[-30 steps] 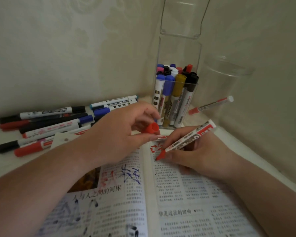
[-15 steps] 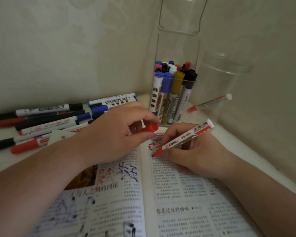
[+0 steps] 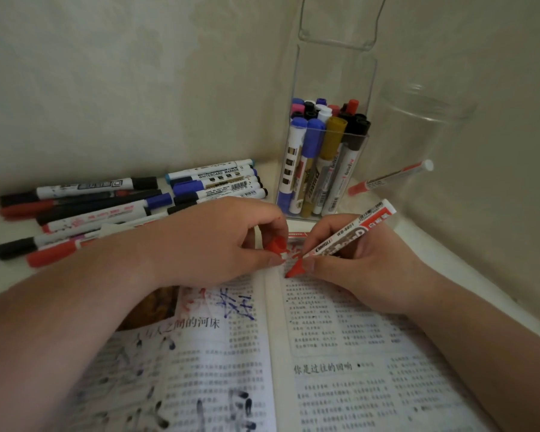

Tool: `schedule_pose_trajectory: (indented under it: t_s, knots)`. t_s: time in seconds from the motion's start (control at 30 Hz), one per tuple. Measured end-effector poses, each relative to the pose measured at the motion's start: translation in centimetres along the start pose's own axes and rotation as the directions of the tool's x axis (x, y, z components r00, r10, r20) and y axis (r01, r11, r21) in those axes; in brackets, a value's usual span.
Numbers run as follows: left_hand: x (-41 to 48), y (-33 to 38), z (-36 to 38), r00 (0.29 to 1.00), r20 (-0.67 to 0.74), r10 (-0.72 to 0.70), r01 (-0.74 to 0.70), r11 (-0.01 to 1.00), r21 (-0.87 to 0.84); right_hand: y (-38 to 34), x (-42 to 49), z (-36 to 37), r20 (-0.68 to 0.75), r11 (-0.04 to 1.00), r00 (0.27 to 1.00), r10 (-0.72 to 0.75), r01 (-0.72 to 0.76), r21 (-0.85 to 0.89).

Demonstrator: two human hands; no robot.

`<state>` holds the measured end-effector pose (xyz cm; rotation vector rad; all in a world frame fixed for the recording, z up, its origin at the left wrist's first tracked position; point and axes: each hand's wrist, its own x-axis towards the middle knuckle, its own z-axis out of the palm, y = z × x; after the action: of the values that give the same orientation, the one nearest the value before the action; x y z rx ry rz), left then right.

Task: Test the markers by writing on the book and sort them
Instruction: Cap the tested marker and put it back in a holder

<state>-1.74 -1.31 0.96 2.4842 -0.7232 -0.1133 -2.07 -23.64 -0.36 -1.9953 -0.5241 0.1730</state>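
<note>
At the back left of the desk, your loose markers (image 3: 106, 210) lie in a heap along the wall, red, black and blue caps mixed, lying as they did a second ago. Nearer you, your left hand (image 3: 219, 241) reaches in over the open book (image 3: 262, 385), thumb and forefinger pinching the red cap (image 3: 276, 244), the other fingers curled. The book is spread flat along the desk's front edge, with blue scribbles (image 3: 237, 304) on its left page and red ones at the top of the right page. The cap has come down since the earlier frame: it was held above the top of the page, well apart from the pen's tip, and now it sits just beside it. Your right hand (image 3: 365, 266) grips the red marker (image 3: 349, 235) in a writing hold, barrel slanting up to the right, tip down at the red marks by the spine; whether it touches the paper is hard to say. In the desk's back corner stands the clear holder (image 3: 328, 73), packed with upright markers. Right of it, by the side wall, the clear jar (image 3: 434, 120) holds one red-capped marker (image 3: 390, 177), leaning.
</note>
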Motion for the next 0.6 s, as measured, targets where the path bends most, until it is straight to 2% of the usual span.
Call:
schedule_pose_trajectory:
  t_s: [0.23,0.6]
  knots:
    - [-0.46,-0.26,-0.84,0.991,0.125,-0.036,0.035,0.999,0.011,-0.05,-0.15,-0.18,0.036,1.000,0.999,0.010,-0.011,0.013]
    - [-0.02,-0.20,-0.07,0.997,0.080,0.015,-0.017,0.999,0.027,-0.13,-0.20,0.24,0.001,0.998,1.000,-0.008,0.008,-0.058]
